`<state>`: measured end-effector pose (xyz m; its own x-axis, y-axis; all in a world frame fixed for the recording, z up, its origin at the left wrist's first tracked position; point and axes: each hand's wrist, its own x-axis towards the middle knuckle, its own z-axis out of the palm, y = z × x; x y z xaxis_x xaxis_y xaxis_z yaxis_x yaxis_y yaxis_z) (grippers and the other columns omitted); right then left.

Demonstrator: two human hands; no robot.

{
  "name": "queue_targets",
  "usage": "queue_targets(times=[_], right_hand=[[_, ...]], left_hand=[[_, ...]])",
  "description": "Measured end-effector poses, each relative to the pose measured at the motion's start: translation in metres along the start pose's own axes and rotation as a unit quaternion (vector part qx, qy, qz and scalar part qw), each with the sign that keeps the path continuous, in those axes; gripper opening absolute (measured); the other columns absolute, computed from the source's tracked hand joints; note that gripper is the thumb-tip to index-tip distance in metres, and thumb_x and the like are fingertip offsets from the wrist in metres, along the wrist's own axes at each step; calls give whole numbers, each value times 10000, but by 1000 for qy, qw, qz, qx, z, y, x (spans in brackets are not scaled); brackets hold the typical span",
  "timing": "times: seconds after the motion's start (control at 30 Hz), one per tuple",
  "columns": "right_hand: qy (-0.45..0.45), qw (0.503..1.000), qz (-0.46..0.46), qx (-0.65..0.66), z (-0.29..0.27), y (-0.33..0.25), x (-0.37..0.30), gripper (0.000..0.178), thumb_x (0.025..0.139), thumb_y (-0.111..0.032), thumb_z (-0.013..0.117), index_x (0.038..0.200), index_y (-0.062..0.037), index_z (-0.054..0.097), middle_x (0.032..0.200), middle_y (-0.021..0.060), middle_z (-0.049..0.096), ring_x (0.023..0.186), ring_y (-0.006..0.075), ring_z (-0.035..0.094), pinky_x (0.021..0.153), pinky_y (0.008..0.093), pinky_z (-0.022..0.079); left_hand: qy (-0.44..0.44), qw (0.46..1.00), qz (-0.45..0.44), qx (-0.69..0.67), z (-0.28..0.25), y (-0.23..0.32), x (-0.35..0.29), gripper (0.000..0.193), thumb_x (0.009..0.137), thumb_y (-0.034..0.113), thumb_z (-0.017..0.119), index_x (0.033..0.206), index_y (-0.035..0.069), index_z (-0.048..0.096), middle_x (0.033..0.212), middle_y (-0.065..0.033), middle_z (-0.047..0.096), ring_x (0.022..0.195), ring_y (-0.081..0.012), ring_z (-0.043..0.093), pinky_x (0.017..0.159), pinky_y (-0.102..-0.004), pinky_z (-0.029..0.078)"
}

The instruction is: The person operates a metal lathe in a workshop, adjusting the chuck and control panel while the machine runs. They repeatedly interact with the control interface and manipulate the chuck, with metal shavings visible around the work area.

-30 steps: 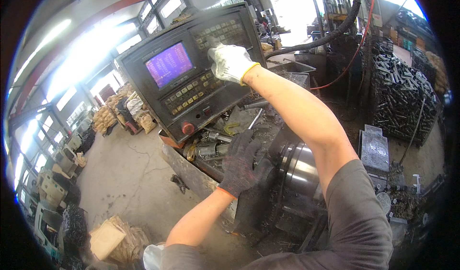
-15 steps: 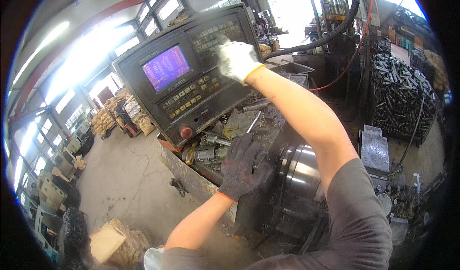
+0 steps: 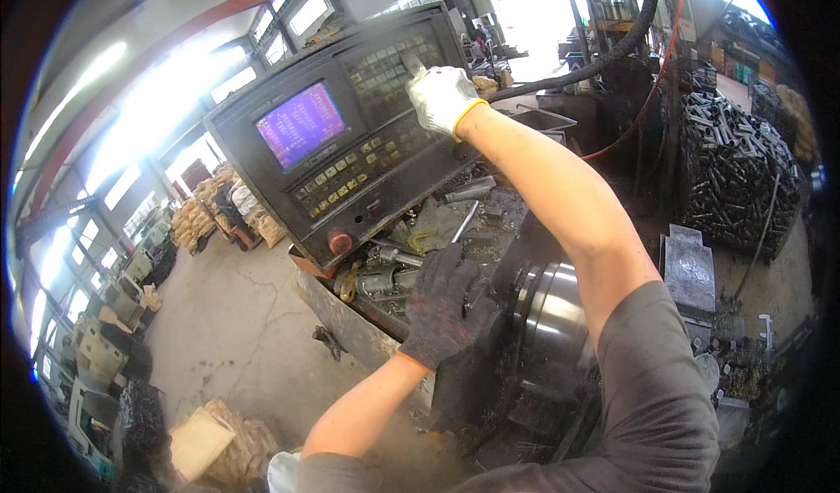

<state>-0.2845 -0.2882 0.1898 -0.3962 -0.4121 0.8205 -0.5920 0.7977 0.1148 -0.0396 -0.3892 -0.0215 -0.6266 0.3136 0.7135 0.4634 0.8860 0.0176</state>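
Observation:
My right hand [image 3: 440, 97], in a white glove with a yellow cuff, reaches up to the control panel [image 3: 284, 197]. One greyed finger stretches to the small square keys [image 3: 385, 71] at the panel's upper right. The other fingers are partly hidden; nothing shows in the hand. A purple screen [image 3: 300, 126] glows left of these keys, with a red knob [image 3: 340, 242] below it. Lower down, my left hand [image 3: 442, 307] wears a dark glove with an orange cuff. It lies flat with fingers spread, against a dark machine part beside the shiny metal cylinder [image 3: 555, 314].
A grimy tray [image 3: 350, 322] under the panel holds metal tools and a rod [image 3: 465, 222]. On the right stand a large bin of metal tubes [image 3: 735, 178] and a grey metal block [image 3: 688, 272]. A black hose [image 3: 604, 71] arches behind. Sacks [image 3: 192, 223] are stacked at left.
My right hand has shifted slightly right on the panel, its finger still up at the keys, and is less blurred. My left hand stays in place.

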Motion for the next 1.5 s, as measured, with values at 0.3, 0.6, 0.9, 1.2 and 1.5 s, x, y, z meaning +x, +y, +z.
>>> queue_targets(times=[0.3,0.6,0.9,1.2,1.5], right_hand=[[-11,997,46,59,2,20,2,259,883,-174,612,1045,-68,784,1049,214,779,997,389,766,851,477,603],[18,994,79,79,-10,37,19,311,901,-170,581,1143,-67,748,1148,230,755,1061,394,748,911,469,590],[-74,997,28,13,-10,38,25,396,895,-165,592,1241,-21,721,1148,260,757,1031,394,764,881,468,604],[-76,991,-112,0,11,-35,-67,390,899,-126,584,1262,4,642,995,213,768,898,350,772,761,476,619],[-107,991,-68,47,8,-68,-65,343,928,-130,580,1245,-74,701,1468,228,610,994,365,744,853,480,602]], left_hand=[[2,1000,-3,-2,2,-1,1,567,837,361,808,1308,111,617,1495,-228,548,1372,-467,530,1132,-566,462],[12,1000,9,5,1,-2,1,563,832,357,813,1308,120,627,1499,-220,548,1376,-467,527,1128,-566,466],[11,1000,0,-5,0,-1,2,547,816,323,814,1283,96,644,1473,-234,564,1345,-488,543,1129,-570,466],[26,1000,10,-2,1,-1,2,559,802,313,799,1286,83,638,1466,-251,562,1329,-505,548,1120,-569,473],[44,998,33,-22,5,-6,0,526,829,306,774,1274,70,625,1447,-277,562,1321,-512,540,1117,-587,458]])
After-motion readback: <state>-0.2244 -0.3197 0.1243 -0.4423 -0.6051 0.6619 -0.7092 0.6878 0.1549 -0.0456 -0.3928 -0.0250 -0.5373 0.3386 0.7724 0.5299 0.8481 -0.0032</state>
